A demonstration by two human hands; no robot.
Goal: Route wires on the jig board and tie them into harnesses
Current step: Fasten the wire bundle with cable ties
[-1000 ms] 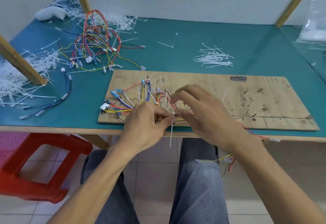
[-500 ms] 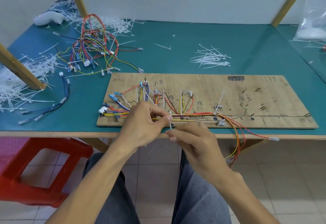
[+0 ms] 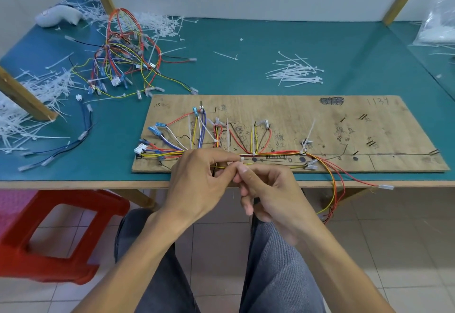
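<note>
Since half a second ago our right hand (image 3: 273,197) has drawn in against our left hand (image 3: 199,184) at the near edge of the scribbled plywood jig board (image 3: 307,113). Both pinch a thin white plastic cable tie (image 3: 241,159) around the red-and-yellow wire bundle (image 3: 275,152) there. We should pull straight and snug. Its tail is hidden.

Jig board (image 3: 320,115) on table (image 3: 246,41) near front edge. Finished harness pile (image 3: 123,61) behind-left of board, loose cable ties (image 3: 294,73) behind it. Stool (image 3: 56,234) left, probably under table edge.
</note>
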